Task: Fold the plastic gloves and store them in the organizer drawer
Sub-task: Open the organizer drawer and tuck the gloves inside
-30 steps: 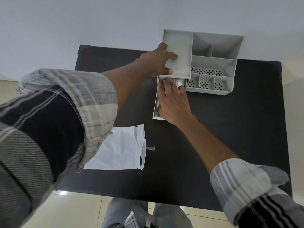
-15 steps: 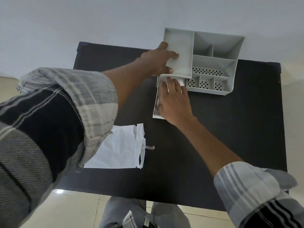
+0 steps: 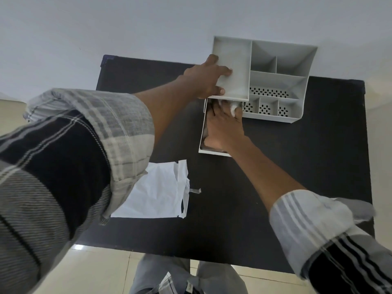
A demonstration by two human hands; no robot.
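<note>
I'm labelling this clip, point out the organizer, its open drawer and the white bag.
organizer (image 3: 277,81): head view, inner divider wall.
drawer (image 3: 202,132): head view, left side wall.
white bag (image 3: 157,194): head view, flat middle.

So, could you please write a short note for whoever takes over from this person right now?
Left hand grips the organizer at its left side, steadying it.
Right hand lies flat in the pulled-out drawer, pressing folded gloves toward the back.
Done: gloves are in the drawer.
Left: lift the right hand out and push the drawer shut.
A white plastic bag lies on the table; whether more gloves remain cannot be told.
</note>
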